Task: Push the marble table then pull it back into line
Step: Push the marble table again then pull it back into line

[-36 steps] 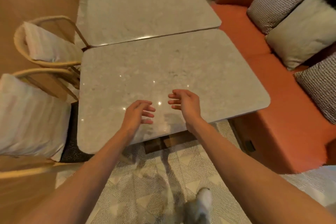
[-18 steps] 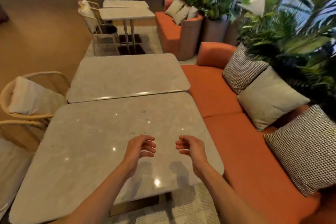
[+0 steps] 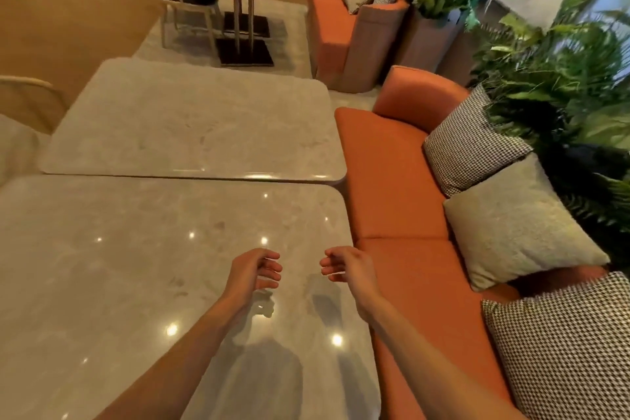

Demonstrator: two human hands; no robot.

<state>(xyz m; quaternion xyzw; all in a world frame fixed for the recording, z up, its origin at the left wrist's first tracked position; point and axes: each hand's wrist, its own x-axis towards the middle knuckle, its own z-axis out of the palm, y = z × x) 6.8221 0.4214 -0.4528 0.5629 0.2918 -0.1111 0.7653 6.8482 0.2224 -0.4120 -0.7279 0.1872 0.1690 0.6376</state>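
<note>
Now left hand (image 3: 254,271), right hand (image 3: 344,268) — loosely curled; empty.

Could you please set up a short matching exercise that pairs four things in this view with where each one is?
Things:
1. near marble table
2. far marble table
3. orange sofa
4. cream cushion

Places:
A. between two checked cushions
B. right of both tables
C. beyond the thin seam
D. under both hands

Pairs: 1-D, 2-C, 3-B, 4-A
</note>
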